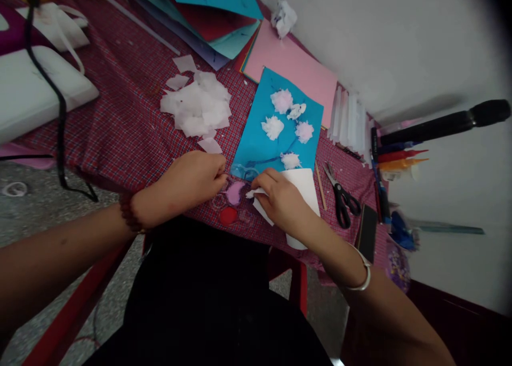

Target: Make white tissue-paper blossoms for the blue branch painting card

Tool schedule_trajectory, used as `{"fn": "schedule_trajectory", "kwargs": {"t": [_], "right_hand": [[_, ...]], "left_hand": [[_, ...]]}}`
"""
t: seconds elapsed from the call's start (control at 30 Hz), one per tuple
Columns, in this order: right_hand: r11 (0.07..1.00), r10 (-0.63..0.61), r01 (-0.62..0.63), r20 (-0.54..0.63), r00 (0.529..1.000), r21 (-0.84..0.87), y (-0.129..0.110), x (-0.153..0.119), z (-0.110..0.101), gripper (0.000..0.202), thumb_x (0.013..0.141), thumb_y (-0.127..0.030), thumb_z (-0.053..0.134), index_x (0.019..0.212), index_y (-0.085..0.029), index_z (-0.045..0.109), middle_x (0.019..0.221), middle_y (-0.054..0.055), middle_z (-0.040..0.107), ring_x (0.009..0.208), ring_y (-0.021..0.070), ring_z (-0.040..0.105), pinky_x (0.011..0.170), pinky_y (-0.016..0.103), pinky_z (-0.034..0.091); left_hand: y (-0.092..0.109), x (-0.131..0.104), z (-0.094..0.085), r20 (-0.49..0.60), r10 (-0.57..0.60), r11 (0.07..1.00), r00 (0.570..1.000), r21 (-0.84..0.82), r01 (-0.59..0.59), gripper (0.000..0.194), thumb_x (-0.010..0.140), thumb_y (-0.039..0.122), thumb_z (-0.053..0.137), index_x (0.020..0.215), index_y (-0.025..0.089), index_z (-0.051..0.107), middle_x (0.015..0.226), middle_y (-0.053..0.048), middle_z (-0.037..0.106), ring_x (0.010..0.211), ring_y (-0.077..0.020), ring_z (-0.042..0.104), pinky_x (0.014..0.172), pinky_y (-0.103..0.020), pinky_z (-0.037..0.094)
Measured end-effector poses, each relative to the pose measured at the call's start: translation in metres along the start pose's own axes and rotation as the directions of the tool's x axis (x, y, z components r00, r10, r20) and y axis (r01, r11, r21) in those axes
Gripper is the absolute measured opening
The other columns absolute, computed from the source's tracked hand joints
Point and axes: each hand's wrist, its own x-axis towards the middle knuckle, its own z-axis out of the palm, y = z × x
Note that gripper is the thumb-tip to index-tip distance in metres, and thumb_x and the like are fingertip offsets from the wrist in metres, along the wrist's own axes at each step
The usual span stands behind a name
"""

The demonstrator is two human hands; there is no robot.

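Five tissue puffs [272, 127] are sitting on the blue sheet [250, 136], which is lying on my cloth-covered counter [128, 83]. My right hand [276, 192] is pinching a small white wad [254, 193] between thumb and fingers, just beside the paint palette [234, 193]. Palette is lying near the counter's close edge, showing blue, pink and red wells. My left hand [200, 176] is curling its fingers at the palette's left side; can't tell if it's gripping the rim. Tissue pile [196, 104] is lying left of the blue sheet. White paper [302, 187] is showing past my right hand, scissors [342, 198] lying farther right, wooden stick [321, 187] between them.
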Motion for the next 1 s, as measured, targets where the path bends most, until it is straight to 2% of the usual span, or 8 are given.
{"fn": "schedule_trajectory", "kwargs": {"t": [0.17, 0.33, 0.57, 0.83, 1.0], "right_hand": [[0.996, 0.047, -0.047, -0.004, 0.999, -0.07, 0.0, 0.013, 0.006, 0.013, 0.084, -0.008, 0.046, 0.085, -0.017, 0.054, 0.087, 0.006, 0.056, 0.083, 0.0188, 0.051, 0.073, 0.032, 0.04], [0.995, 0.079, -0.079, -0.001, 0.997, -0.058, -0.004, 0.015, 0.006, 0.01, 0.084, -0.01, 0.049, 0.088, -0.017, 0.055, 0.091, 0.007, 0.056, 0.085, 0.0189, 0.052, 0.074, 0.032, 0.039], [0.977, 0.11, -0.097, 0.064, 0.992, -0.187, -0.007, 0.018, 0.005, 0.007, 0.082, -0.01, 0.053, 0.086, -0.014, 0.056, 0.087, 0.009, 0.057, 0.081, 0.0197, 0.052, 0.068, 0.032, 0.036], [0.983, 0.102, -0.109, -0.058, 0.993, -0.15, -0.008, 0.023, 0.012, 0.009, 0.082, -0.008, 0.05, 0.081, -0.016, 0.054, 0.085, 0.008, 0.057, 0.078, 0.019, 0.051, 0.067, 0.03, 0.036], [0.979, 0.14, -0.155, -0.117, 0.983, -0.129, -0.008, 0.021, 0.019, 0.01, 0.079, -0.008, 0.049, 0.08, -0.017, 0.052, 0.085, 0.008, 0.057, 0.08, 0.0205, 0.051, 0.067, 0.031, 0.038]], "left_hand": [[0.001, -0.002, -0.002, 0.012, 0.004, 0.999, 1.0, -0.049, -0.003, 0.023, 0.081, 0.033, 0.046, 0.07, 0.018, 0.061, 0.066, -0.005, 0.064, 0.059, -0.0181, 0.057, 0.052, -0.029, 0.031], [0.0, -0.008, -0.004, 0.033, 0.004, 0.995, 0.999, -0.097, -0.001, 0.023, 0.081, 0.033, 0.047, 0.066, 0.019, 0.058, 0.063, -0.003, 0.063, 0.055, -0.0162, 0.054, 0.049, -0.028, 0.027], [0.001, -0.007, -0.004, 0.053, 0.021, 1.0, 0.998, 0.004, -0.021, 0.027, 0.085, 0.036, 0.042, 0.079, 0.018, 0.062, 0.073, -0.008, 0.067, 0.064, -0.021, 0.062, 0.051, -0.029, 0.03], [-0.001, -0.007, -0.004, 0.065, 0.088, 0.996, 0.994, 0.012, -0.089, 0.027, 0.086, 0.031, 0.04, 0.082, 0.018, 0.063, 0.075, -0.008, 0.068, 0.068, -0.0229, 0.064, 0.053, -0.029, 0.034], [-0.001, -0.009, -0.004, 0.095, 0.09, 0.996, 0.991, 0.002, -0.091, 0.026, 0.085, 0.031, 0.041, 0.08, 0.018, 0.063, 0.073, -0.008, 0.067, 0.067, -0.0223, 0.063, 0.054, -0.029, 0.035]]}}
